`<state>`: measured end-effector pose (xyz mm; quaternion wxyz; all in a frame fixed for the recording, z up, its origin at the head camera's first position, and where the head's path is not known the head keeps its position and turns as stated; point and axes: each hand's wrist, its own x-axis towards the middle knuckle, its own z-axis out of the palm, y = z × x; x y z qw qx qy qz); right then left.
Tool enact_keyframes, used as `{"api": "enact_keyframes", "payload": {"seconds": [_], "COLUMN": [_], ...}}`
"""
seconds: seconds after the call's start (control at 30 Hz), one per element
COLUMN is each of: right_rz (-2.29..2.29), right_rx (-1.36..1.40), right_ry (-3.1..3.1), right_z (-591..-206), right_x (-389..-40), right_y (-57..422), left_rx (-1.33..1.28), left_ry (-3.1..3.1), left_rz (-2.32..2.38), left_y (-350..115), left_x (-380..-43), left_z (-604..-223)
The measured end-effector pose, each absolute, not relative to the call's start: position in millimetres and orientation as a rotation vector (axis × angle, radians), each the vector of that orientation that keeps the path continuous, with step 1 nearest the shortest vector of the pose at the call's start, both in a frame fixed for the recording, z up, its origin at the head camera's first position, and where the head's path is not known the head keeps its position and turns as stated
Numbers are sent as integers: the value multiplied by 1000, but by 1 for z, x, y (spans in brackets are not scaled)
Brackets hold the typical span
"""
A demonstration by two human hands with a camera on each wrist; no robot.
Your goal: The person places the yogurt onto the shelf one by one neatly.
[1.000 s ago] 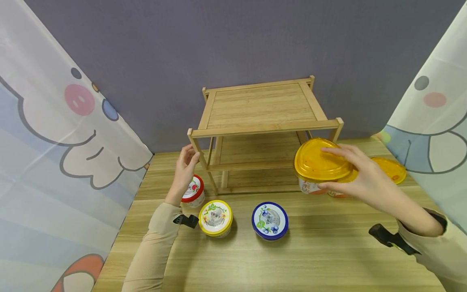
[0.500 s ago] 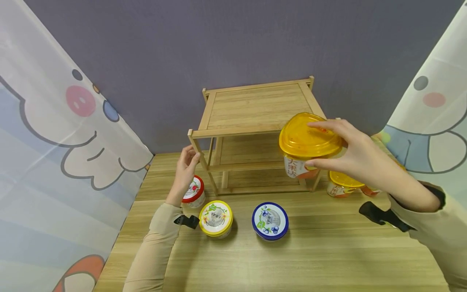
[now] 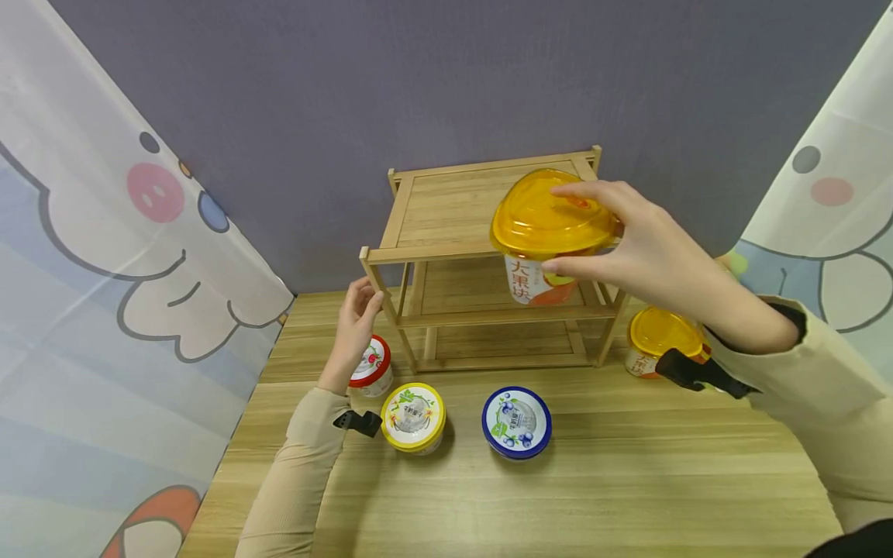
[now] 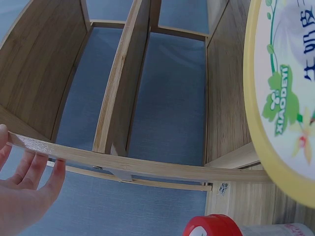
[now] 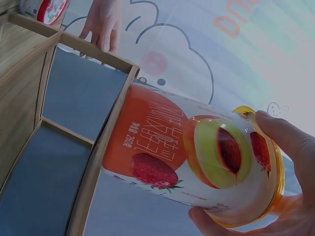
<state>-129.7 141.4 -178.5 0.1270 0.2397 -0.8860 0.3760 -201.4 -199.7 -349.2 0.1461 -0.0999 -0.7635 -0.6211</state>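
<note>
In the head view my right hand (image 3: 645, 248) grips a yogurt cup (image 3: 540, 279) by its amber lid, thumb on the near side and fingers over the top. The cup hangs upright in front of the top board of a wooden shelf rack (image 3: 481, 249). Peach and strawberry pictures cover the cup (image 5: 216, 152) in the right wrist view, where its base overlaps the rack's edge. My left hand (image 3: 356, 329) holds the rack's left front post, with the fingertips (image 4: 56, 169) behind the wood in the left wrist view.
A red-lidded tub (image 3: 373, 368) stands below the left hand. Nearer are a yellow-lidded tub (image 3: 413, 418) and a blue-lidded tub (image 3: 516, 422). Right of the rack, another amber-lidded yogurt cup (image 3: 663, 335) stands on the table (image 3: 558, 504), partly behind the right forearm.
My right hand has lifted the yogurt cup from the right side of the table, up and leftward to the rack's top board. The left hand stays at the post.
</note>
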Motion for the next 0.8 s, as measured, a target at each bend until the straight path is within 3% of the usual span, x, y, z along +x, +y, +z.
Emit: {"api": "enact_keyframes", "payload": {"seconds": [0.8], "right_rz": [1136], "right_rx": [720], "right_ry": [-2562], "right_z": [-148], "right_x": [-172], "right_y": [88], "left_rx": [-319], "left_ry": [-2183], "left_rz": [-1782], "left_y": [-201], "left_x": [-202], "left_z": [-351]}}
